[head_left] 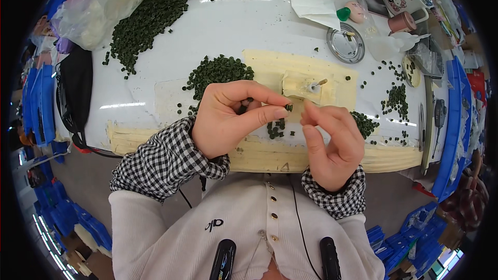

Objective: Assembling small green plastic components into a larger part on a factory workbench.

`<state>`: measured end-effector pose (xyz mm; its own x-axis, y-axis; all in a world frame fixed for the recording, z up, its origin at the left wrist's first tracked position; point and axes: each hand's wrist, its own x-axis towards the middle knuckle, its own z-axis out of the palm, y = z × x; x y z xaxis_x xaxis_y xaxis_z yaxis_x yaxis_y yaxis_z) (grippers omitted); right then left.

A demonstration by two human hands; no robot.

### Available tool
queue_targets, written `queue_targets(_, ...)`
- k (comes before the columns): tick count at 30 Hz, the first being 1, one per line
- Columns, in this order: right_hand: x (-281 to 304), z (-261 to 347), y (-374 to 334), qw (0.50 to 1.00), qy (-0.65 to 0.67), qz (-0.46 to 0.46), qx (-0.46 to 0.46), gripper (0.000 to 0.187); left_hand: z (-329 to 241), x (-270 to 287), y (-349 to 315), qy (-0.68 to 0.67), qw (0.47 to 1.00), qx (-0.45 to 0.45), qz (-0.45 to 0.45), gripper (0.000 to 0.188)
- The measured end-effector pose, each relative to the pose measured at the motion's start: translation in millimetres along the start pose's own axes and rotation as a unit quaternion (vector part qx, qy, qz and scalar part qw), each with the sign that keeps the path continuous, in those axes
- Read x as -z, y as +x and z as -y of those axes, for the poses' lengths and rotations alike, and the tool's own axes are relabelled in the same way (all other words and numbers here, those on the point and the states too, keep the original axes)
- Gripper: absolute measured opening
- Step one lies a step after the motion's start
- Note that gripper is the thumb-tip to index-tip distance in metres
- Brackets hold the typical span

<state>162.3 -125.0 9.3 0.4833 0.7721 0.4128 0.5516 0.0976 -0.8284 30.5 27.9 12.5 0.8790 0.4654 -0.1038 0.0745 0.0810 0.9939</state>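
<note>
A round silver metal dish (341, 51) gleams here, a creased white paper sheet (315, 8) near its far-left edge! Right of the dish sits a dusty-pink cylindrical spool (401, 22); farther back that side, a white cartoon-printed mug (404, 1).

The camera sits on the person's head and looks down. The white sweater (233, 207) shows at the bottom middle, and the white table (249, 26) fills the top and middle. The camera is close, so the left hand (223, 116) and right hand (337, 145) look big near the middle. The wide lens bends straight edges near the rim and leaves dark corners.
</note>
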Motion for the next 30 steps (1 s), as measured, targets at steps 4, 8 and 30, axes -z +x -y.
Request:
queue_targets(4,18,-1,26,0.983,-0.164,-0.085,0.002,0.027,2,-1,0,-0.022,1.0,-0.003,-0.006,0.012)
queue_targets(8,22,-10,42,0.983,-0.18,-0.016,-0.013,0.019,0,-1,0,-0.009,1.0,0.005,-0.002,0.012)
queue_targets(30,10,7,30,0.992,0.101,0.078,-0.009,0.014,3,-3,-2,0.01,1.0,-0.009,0.009,0.013)
